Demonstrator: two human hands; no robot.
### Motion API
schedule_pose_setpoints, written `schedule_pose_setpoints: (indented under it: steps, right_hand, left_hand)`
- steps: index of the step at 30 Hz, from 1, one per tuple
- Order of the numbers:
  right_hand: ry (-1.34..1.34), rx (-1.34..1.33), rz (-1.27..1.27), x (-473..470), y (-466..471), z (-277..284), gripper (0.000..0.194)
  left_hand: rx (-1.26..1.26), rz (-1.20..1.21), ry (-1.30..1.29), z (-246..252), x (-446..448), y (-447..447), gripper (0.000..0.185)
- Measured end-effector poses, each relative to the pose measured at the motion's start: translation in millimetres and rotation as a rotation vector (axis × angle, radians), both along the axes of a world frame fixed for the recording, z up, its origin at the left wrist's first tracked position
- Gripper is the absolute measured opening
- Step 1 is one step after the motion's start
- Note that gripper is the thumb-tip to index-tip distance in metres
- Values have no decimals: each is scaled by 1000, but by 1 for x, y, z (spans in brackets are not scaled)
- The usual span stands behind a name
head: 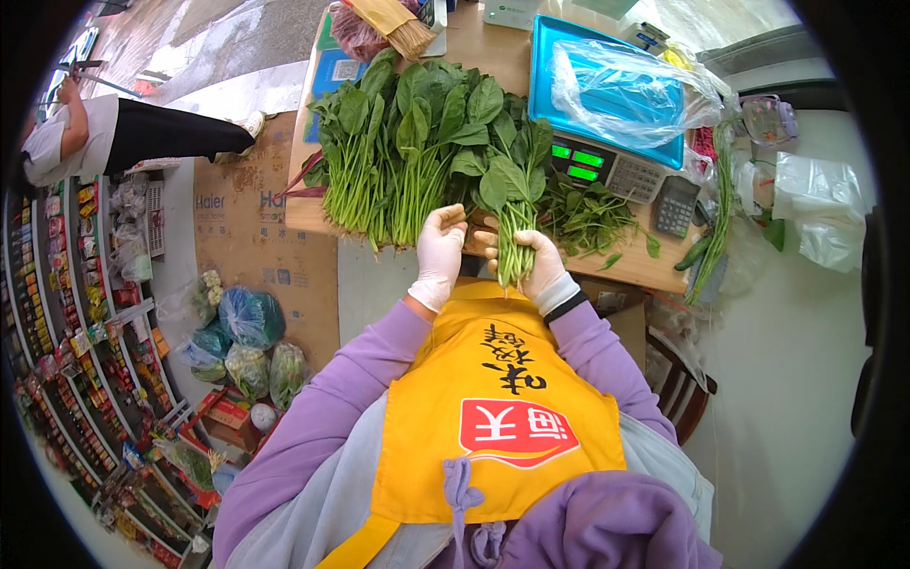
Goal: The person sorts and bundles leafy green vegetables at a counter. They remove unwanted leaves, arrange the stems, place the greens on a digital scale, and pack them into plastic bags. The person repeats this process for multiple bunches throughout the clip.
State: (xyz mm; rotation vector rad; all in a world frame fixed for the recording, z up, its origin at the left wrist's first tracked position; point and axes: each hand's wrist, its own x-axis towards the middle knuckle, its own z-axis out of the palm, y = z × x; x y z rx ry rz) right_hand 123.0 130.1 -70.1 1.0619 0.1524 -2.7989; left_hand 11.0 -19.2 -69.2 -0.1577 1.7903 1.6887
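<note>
My right hand [542,263], in a pale glove, holds a bunch of spinach [513,245] by its stems at the table's near edge, with the leaves pointing away from me. Just left of it, my left hand [442,242], gloved too, is raised with its fingers curled and apart and nothing seen in it. Beyond my left hand a wide row of spinach bunches [398,171] lies on the wooden table [306,213], stems towards me. Loose leaves and trimmings [586,217] are heaped to the right of the held bunch.
Behind the trimmings stands a digital scale [633,178] with a blue tray [537,85] under a clear plastic bag [604,85]. A calculator [675,206] and long green stalks [718,213] are at the right. Bagged vegetables [250,316] sit on the floor at left; a person [142,135] stands beyond.
</note>
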Motion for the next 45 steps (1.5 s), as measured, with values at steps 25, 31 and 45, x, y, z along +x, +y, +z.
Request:
schedule_pose_setpoints:
  steps: [25, 31, 45]
  right_hand:
    - [269, 1511, 514, 57, 42, 113, 78]
    - [190, 2059, 242, 36, 70, 152, 79]
    - [577, 1865, 500, -100, 289, 204, 41]
  left_hand:
    - [1153, 1, -422, 88, 36, 61, 96]
    - [1170, -91, -340, 126, 40, 99, 78]
    - [94, -574, 702, 17, -93, 247, 35]
